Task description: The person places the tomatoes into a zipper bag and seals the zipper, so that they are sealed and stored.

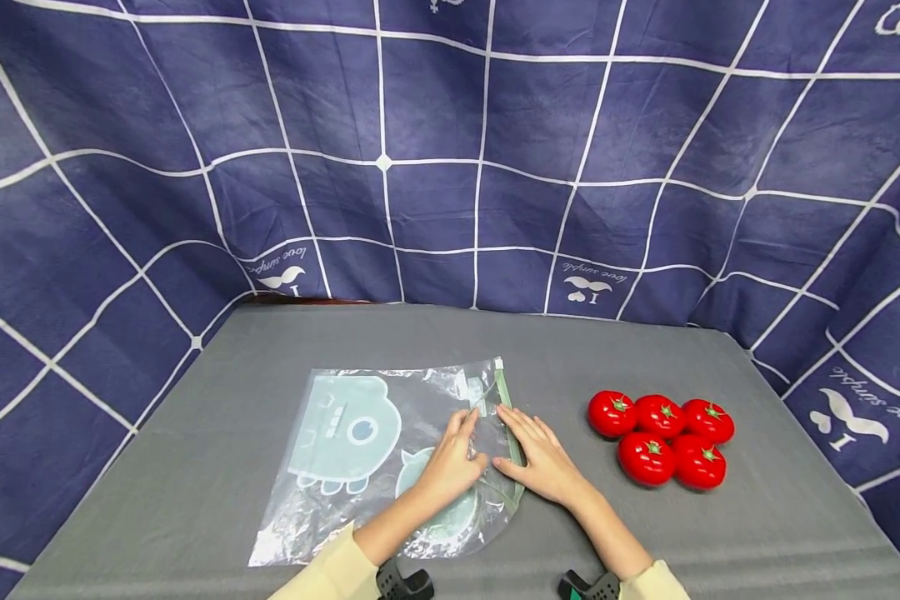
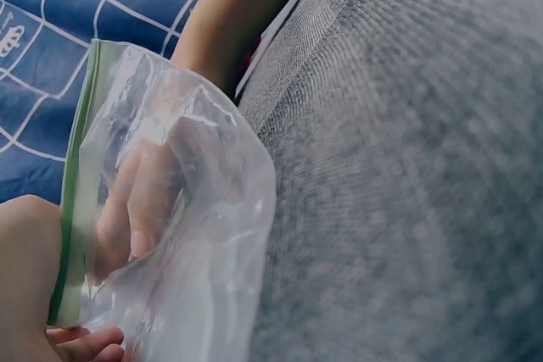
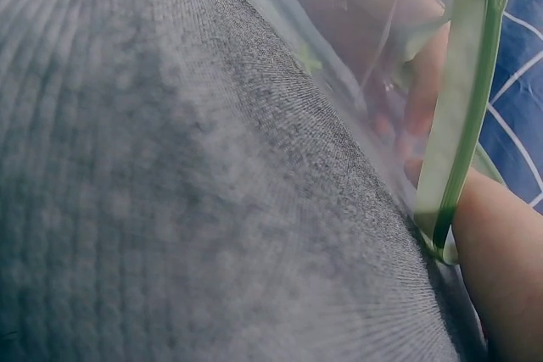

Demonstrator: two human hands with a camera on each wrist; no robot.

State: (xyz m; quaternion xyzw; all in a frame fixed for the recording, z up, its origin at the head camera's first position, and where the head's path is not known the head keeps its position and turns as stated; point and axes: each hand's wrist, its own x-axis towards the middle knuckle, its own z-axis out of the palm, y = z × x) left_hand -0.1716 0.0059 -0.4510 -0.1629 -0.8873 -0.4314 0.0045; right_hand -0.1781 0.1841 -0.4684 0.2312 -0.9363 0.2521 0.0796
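Green-edged, rectangular clear-plastic bag (image 1: 345,425): left hand (image 1: 448,460) and right hand (image 1: 546,468), grips spread, apparently steady its 3-o'clock edge (image 1: 504,385).

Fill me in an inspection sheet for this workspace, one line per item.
Surface: grey tabletop, with a woven texture in the wrist views.
Things in work: one clear plastic bag with pale-blue cartoon print; its green-edged end faces right.
Clutter: nothing seen beyond five red tomatoes, grouped to the right of the bag.
Hands: left hand at the bag, right hand at the green edge; both have thumb and fingers apart. Each wrist wears a dark device.
Cables: nothing seen.
Surroundings: blue cloth with white grid lines, behind and at both sides.
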